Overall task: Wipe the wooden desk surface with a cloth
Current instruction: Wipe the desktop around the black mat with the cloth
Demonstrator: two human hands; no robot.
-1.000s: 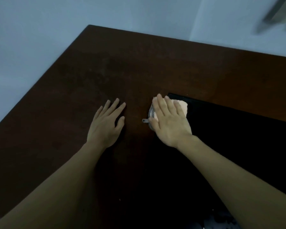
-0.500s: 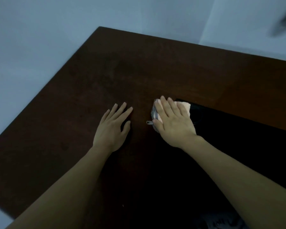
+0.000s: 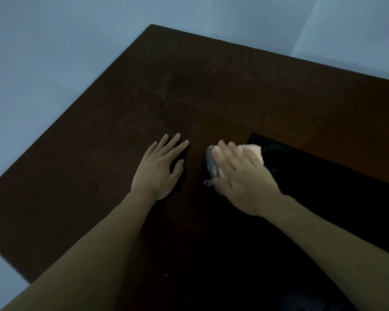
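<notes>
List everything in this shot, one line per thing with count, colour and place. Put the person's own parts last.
desk: one, dark brown wood, fills most of the view, far corner at the top.
mat: one, black, flat on the desk's right part, running out of view at the right.
cloth: one, pale peach with a grey striped edge, on the desk at the mat's left corner, under the right hand.
wall: pale blue-grey, behind the desk on the left and at the top.
left hand: one, flat on the bare desk, fingers straight and spread, left of the cloth, not touching it.
right hand: one, blurred, pressing flat on top of the cloth.
</notes>
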